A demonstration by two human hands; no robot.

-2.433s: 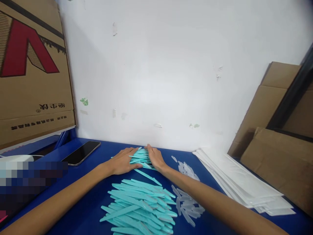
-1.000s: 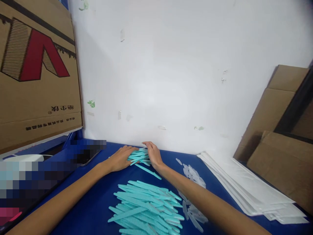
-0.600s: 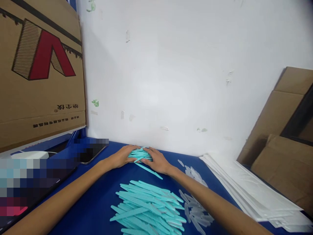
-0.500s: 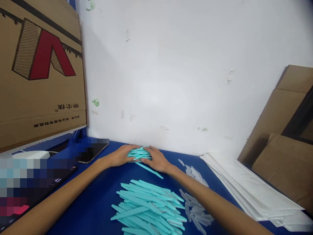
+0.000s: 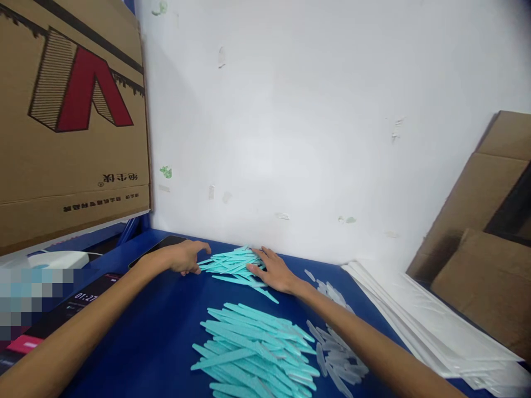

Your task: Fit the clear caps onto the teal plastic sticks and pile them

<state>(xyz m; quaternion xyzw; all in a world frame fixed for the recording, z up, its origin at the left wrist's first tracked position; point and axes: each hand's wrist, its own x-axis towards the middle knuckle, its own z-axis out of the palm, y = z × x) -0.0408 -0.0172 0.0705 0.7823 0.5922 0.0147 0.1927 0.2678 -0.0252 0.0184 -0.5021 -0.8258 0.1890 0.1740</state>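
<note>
A loose pile of thin turquoise sticks (image 5: 234, 262) lies on the blue table near the wall. At its left end is my left hand (image 5: 188, 256), fingers apart and curved, holding nothing. My right hand (image 5: 274, 271) rests against the right end of that pile with its fingers spread. Closer to me is a larger heap of turquoise sticks (image 5: 257, 351), lying roughly side by side, which neither hand touches. Small translucent pieces (image 5: 338, 354) lie to the right of the heap, partly behind my right forearm.
White flat bags (image 5: 415, 320) are stacked along the right edge. Cardboard (image 5: 460, 204) leans behind them. A large printed carton (image 5: 74, 160) stands at the left. Below it are a white device (image 5: 62, 259), a dark phone (image 5: 160, 246) and a lit screen (image 5: 89, 296).
My left hand has moved left off the far pile and opened. The sticks there, earlier gathered between both hands, have spread out leftward. My right hand stays at the right end.
</note>
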